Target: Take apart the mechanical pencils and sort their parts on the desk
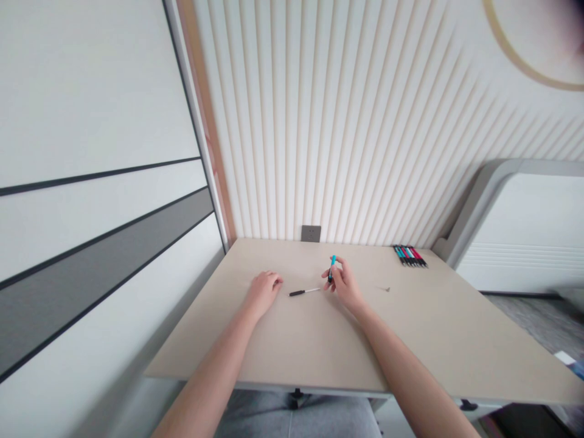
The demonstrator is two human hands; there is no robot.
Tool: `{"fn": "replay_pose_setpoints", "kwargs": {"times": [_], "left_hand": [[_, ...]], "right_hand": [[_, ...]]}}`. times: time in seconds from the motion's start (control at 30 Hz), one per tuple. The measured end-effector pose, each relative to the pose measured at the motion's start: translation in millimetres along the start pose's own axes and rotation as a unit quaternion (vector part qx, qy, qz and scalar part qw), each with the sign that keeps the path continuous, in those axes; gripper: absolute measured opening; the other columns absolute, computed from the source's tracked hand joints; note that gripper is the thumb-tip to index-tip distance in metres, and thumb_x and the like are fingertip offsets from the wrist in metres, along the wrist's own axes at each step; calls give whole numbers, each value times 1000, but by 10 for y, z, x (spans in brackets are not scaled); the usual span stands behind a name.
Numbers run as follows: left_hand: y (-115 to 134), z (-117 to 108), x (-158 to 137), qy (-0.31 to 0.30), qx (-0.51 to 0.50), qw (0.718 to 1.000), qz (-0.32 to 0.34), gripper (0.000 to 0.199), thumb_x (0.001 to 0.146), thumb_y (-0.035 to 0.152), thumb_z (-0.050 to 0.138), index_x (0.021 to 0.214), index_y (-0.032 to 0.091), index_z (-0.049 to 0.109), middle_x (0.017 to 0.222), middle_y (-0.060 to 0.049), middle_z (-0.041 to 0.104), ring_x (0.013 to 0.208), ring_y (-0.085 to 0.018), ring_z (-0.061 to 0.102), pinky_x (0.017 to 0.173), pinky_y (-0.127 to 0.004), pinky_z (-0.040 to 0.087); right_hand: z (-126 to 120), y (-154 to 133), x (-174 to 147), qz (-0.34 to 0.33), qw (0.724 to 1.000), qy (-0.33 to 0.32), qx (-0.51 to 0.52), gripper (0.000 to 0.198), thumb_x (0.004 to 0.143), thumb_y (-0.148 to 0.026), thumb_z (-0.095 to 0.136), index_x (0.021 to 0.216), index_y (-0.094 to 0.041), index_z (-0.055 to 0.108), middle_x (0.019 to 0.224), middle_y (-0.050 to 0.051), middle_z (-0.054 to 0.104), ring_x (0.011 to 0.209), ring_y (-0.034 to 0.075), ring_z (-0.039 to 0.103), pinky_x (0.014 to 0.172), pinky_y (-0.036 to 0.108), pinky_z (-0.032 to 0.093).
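Pinched between the fingers of my right hand [344,285] is a turquoise pen barrel [333,263] with a dark lower end, held upright just above the table. My left hand [264,291] rests on the tabletop with its fingers curled together; whether anything small is in them is hidden. On the table between both hands lies a pen's black grip with a thin pale refill [303,292] sticking out toward my right hand. To the right of that hand is a tiny thin piece [387,289], too small to make out.
Several pens [410,256] with coloured barrels lie in a row at the far right of the beige table [292,353]. A dark wall socket [311,233] sits above the back edge. A white cabinet [100,255] stands left, and a grey-white headboard [524,225] is at the right.
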State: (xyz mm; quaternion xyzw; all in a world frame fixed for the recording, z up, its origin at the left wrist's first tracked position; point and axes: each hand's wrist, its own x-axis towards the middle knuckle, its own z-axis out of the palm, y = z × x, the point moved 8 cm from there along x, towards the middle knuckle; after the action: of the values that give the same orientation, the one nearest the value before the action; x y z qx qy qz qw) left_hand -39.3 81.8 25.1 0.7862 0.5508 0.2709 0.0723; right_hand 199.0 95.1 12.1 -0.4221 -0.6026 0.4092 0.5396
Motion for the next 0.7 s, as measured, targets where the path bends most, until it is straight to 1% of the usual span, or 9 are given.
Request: {"fn": "replay_pose_setpoints", "kwargs": {"times": [0.07, 0.13, 0.23, 0.37, 0.43, 0.57, 0.7], "left_hand": [[-3, -7, 6, 3, -21, 1000, -3, 12, 87, 15, 55, 85, 18, 66, 88, -6, 68, 84, -20, 61, 80, -33, 44], [26, -3, 12, -2, -51, 999, -2, 15, 91, 19, 50, 88, 19, 65, 86, -6, 68, 82, -19, 61, 76, -30, 45], [153, 23, 15, -14, -85, 996, 27, 17, 94, 23, 46, 93, 20, 63, 87, -5, 67, 83, -19, 62, 75, -29, 45], [341, 43, 5, -10, -94, 993, 76, 13, 91, 26, 53, 100, 21, 61, 92, -4, 67, 87, -19, 62, 80, -30, 46], [400, 47, 1, -9, -85, 992, 90, 13, 90, 28, 55, 99, 21, 62, 91, -4, 67, 86, -19, 61, 81, -31, 46], [477, 20, -4, 0, -55, 991, 122, 15, 93, 31, 53, 91, 20, 64, 87, -4, 66, 84, -18, 59, 80, -31, 45], [518, -8, -21, 13, -46, 986, 160, 22, 96, 30, 47, 94, 21, 67, 88, -5, 67, 86, -18, 58, 81, -31, 44]], "right_hand": [[25, -5, -9, -12, 999, -18, -42, 49, 90, -57, 41, 122, -21, 46, 85, 3, 66, 55, 13, 61, 49, 25, 45], [57, -38, -26, -33, 993, -41, -104, 41, 90, -51, 45, 114, -20, 55, 87, 4, 67, 59, 13, 61, 56, 27, 48], [109, -139, -66, -73, 976, -66, -193, 32, 89, -43, 50, 107, -21, 63, 91, 5, 68, 68, 15, 61, 64, 29, 49], [237, -300, -143, -121, 951, -122, -257, 29, 91, -36, 50, 112, -24, 66, 100, 6, 68, 79, 16, 62, 73, 29, 49], [290, -349, -176, -132, 940, -146, -278, 28, 92, -34, 50, 112, -26, 68, 100, 6, 68, 83, 17, 62, 77, 30, 49], [345, -378, -209, -140, 927, -173, -302, 28, 92, -30, 50, 113, -27, 68, 99, 6, 67, 87, 18, 63, 81, 30, 48], [360, -366, -221, -142, 917, -183, -324, 29, 92, -28, 50, 116, -28, 67, 98, 5, 66, 88, 18, 62, 82, 30, 47]]}}
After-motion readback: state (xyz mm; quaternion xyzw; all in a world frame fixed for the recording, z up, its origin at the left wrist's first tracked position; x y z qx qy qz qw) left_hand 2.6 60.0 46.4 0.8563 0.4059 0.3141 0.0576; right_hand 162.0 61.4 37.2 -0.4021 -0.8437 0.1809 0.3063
